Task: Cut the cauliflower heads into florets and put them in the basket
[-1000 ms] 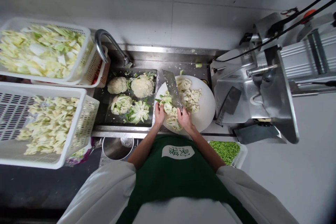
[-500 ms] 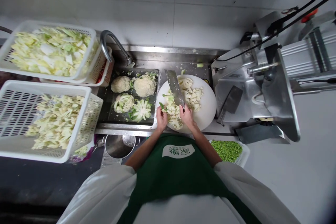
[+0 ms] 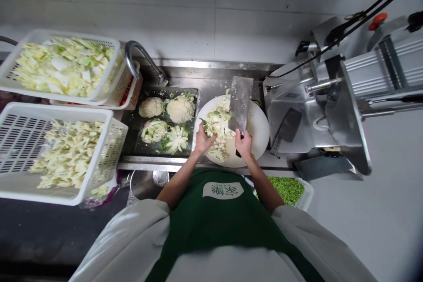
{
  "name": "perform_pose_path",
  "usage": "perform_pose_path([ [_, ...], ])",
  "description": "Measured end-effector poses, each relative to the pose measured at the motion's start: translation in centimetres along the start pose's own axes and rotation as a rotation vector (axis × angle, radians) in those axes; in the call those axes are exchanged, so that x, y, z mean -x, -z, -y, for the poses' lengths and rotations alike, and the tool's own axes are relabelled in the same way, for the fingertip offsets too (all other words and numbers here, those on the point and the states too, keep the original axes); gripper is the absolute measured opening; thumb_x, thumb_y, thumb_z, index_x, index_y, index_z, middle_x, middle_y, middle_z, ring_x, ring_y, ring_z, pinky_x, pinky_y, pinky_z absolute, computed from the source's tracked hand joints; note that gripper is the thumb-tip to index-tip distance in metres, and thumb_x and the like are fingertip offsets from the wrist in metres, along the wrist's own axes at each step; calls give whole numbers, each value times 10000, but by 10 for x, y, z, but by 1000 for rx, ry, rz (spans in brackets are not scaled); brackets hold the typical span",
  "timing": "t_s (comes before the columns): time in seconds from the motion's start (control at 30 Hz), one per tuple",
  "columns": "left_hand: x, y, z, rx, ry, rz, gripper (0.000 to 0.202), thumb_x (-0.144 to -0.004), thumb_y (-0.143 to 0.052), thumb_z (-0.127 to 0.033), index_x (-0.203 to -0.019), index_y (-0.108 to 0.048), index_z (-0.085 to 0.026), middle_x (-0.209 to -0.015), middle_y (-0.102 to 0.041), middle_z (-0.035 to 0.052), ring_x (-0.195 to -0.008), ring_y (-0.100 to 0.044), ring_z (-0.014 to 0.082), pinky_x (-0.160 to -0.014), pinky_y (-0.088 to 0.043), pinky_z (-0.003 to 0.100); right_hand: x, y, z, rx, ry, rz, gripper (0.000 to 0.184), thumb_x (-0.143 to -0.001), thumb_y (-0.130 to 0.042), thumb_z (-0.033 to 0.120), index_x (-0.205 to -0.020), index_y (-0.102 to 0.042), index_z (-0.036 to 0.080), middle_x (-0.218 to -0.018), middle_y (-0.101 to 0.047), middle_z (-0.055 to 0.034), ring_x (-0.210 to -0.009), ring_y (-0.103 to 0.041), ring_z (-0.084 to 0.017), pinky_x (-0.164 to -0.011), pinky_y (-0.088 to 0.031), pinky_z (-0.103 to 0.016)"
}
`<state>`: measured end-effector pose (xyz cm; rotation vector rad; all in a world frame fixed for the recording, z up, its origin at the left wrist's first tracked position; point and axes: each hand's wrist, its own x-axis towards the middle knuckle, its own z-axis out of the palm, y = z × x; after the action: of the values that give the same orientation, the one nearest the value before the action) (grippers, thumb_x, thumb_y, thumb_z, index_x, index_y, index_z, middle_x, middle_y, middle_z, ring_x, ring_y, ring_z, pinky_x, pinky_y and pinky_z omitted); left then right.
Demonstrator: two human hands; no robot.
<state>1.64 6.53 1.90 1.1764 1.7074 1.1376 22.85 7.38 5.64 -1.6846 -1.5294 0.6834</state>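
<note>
In my right hand is the handle of a cleaver. Its broad blade, specked with white crumbs, points away from me over the round white cutting board. My left hand cups the left side of a pile of cut cauliflower, thumb and fingers spread around the pieces. The blade stands against the pile's right side and hides part of it. More florets lie at the near edge of the board.
Left of the board, a dark tray holds several cauliflower heads below a faucet. Farther left stand a basket of florets and a basket of cut cabbage. A metal slicer and a second cleaver are at the right.
The cleaver has moved right and turned, so its flat side shows beside the cauliflower. Florets on the right of the board are now gathered leftward. My left hand has spread around the pile.
</note>
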Motion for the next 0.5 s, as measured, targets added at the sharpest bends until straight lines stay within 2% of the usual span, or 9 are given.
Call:
perform_pose_path([
  [0.1,-5,26,18,-43,-51,207,818,-717,-760,-343,-1455,-454,-168,-1208,-672,116,-1037,-668,257,-1002,-524,414,-7,0,-8,-40,-38,-51,486,-996,-439,564,-1068,-657,136,-913,-752,-168,-839,-719,-265,-753,-554,-346],
  [0.17,-3,35,27,-102,-101,230,732,-737,-732,-360,-1406,-498,-175,-1266,-642,122,-1124,-638,275,-1049,-498,427,-10,0,-12,-62,-44,-72,486,-999,-446,570,-1061,-665,141,-841,-733,-133,-818,-713,-257,-724,-549,-329],
  [0.23,3,33,31,-200,-148,156,670,-767,-715,-389,-1370,-516,-175,-1320,-593,149,-1236,-571,315,-1123,-435,483,-12,0,-13,-87,-44,-64,477,-998,-457,577,-1037,-670,152,-761,-702,-93,-775,-699,-242,-692,-540,-311],
  [0.33,17,16,29,-326,-164,71,758,-776,-741,-465,-1414,-462,-167,-1406,-498,197,-1360,-459,379,-1162,-362,568,-10,0,-10,-119,-72,-33,463,-989,-477,585,-997,-669,165,-674,-652,-47,-675,-660,-214,-636,-517,-294],
  [0.4,21,8,27,-314,-153,53,774,-793,-730,-508,-1428,-442,-171,-1413,-481,193,-1353,-463,376,-1128,-396,559,-6,1,-9,-148,-108,-33,450,-981,-489,590,-977,-663,175,-635,-623,-24,-621,-633,-201,-599,-502,-290],
  [0.5,10,10,19,-224,-142,-129,502,-908,-597,-510,-1280,-537,-179,-1232,-566,138,-1174,-567,294,-1038,-476,468,1,8,-7,-227,-175,-83,425,-971,-502,603,-958,-635,200,-578,-564,18,-537,-586,-181,-528,-475,-281],
])
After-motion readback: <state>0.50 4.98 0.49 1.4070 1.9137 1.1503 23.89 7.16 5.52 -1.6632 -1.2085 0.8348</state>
